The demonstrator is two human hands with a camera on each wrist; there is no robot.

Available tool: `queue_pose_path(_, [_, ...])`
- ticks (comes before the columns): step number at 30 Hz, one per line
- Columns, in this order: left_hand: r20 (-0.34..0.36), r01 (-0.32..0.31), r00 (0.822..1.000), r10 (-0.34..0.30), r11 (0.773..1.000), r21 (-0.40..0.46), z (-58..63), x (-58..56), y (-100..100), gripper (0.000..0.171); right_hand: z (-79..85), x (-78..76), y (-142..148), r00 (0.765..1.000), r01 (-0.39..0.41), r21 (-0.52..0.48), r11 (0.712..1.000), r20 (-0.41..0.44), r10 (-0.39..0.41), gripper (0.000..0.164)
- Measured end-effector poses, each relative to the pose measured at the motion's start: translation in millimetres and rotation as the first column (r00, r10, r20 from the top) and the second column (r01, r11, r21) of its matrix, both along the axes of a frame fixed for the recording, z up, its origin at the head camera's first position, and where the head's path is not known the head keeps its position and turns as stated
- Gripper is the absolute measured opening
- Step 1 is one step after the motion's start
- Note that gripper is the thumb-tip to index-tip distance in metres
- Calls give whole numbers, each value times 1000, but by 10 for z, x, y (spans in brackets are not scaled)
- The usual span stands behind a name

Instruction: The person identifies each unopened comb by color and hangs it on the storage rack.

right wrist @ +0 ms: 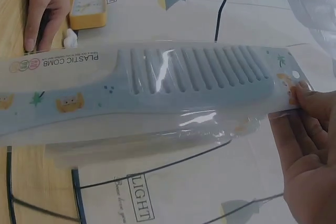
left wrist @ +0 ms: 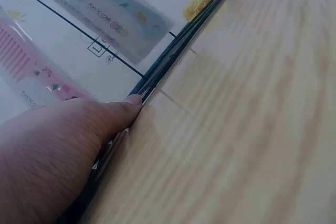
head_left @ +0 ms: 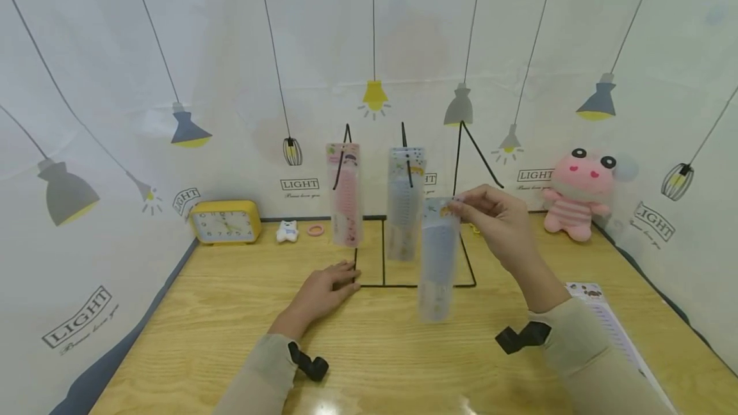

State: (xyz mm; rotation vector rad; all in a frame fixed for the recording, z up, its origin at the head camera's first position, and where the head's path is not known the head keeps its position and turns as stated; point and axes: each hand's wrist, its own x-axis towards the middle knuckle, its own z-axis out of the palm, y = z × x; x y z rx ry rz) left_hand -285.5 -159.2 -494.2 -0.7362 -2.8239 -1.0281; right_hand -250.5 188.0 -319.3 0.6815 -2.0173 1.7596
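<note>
Blue plastic shows through the clear packaging of a comb [head_left: 439,255] that hangs upright in front of a black wire rack [head_left: 384,261], its lower end slightly blurred. The right hand [head_left: 507,226] pinches this package near its punched top corner, thumb on one face and fingers behind, in a narrow grip. Just above that hand, the rack's right hook [head_left: 481,153] slants forward, its tip apart from the package. The left hand [head_left: 323,293] rests at the left front corner of the rack's base, touching the wire, its thumb and fingers extended and standing apart. A packaged pink comb [head_left: 346,203] hangs on the left hook, and a second packaged blue comb [head_left: 402,207] hangs on the middle one. On the wooden table [head_left: 369,351] a packaged purple comb [head_left: 611,322] lies beside the right sleeve [head_left: 588,344], which partly covers it. Along the back, from the left, stand a yellow clock [head_left: 226,223] and a small white figure [head_left: 287,232], then a pink ring [head_left: 315,234] lies near the pink comb; a pink plush toy [head_left: 573,200] sits at the far right against a backdrop [head_left: 415,37] printed with hanging lamps.
</note>
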Motion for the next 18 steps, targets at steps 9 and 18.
queue_pose_path(9, [8, -2, 1000, 2, 1000, 0, -8, -6, -5, 42, 78, -104, -347, 999, -20, -34, 999, -49, 19, 15])
queue_pose_path(18, [3, 0, 1000, 0, 1000, 7, 14, 19, 2, 40, 79, -169, -460, 1000, 13, -23, 1000, -17, -14, 20])
